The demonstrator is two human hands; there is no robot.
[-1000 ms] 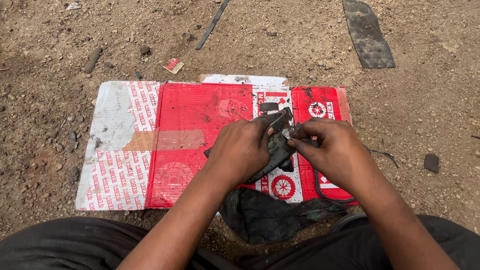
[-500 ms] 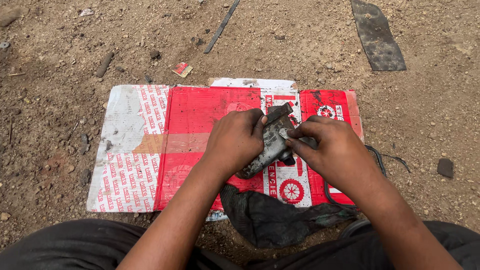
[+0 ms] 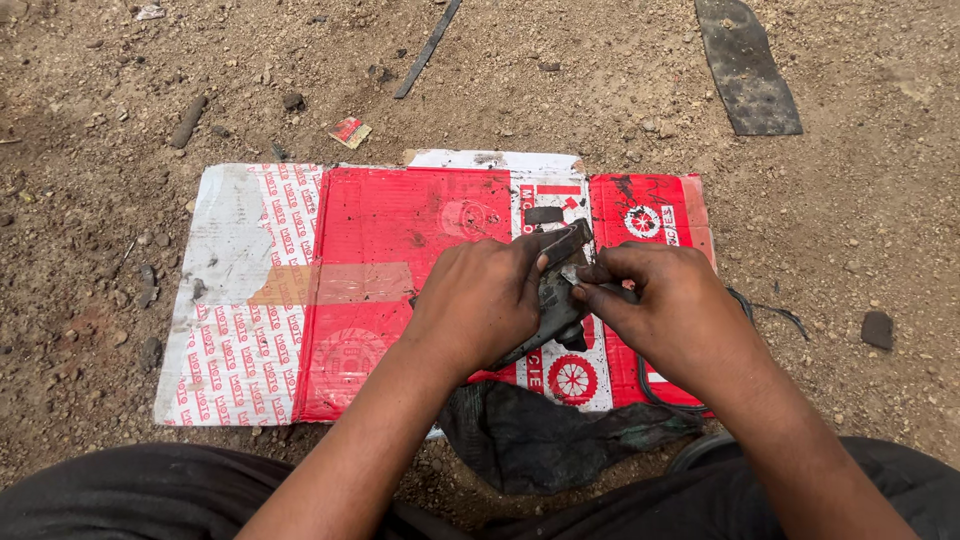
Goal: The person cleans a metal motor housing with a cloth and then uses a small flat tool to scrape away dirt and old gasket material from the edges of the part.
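Person seated on bare dirt ground (image 3: 850, 200), working over a flattened red-and-white cardboard carton (image 3: 370, 290) laid out as a work mat.

Step in hand, as judged: close hand work on a small dark grey, greasy metal part (image 3: 553, 300), held up just above the right half of the carton, between both hands. Looks like picking or fitting at its upper end; the exact detail is too small to tell.

Left hand (image 3: 480, 300): closed around the lower body of the metal part, thumb laid along its upper edge, acting as the holder.

Right hand (image 3: 670, 305): fingers drawn narrow into a pinch at the part's top right side, fingertips touching it. Whether something tiny sits in the pinch cannot be told.

What the work calls for here, by judgement: a steady hold from the left hand and fine fingertip control from the right; grease makes slipping likely.

Around: dark crumpled oily rag (image 3: 540, 435) on the ground at the carton's near edge, a thin black rubber loop (image 3: 745, 300) partly hidden under the right wrist, a flat dark rubber strip (image 3: 745, 65) well away at top right.
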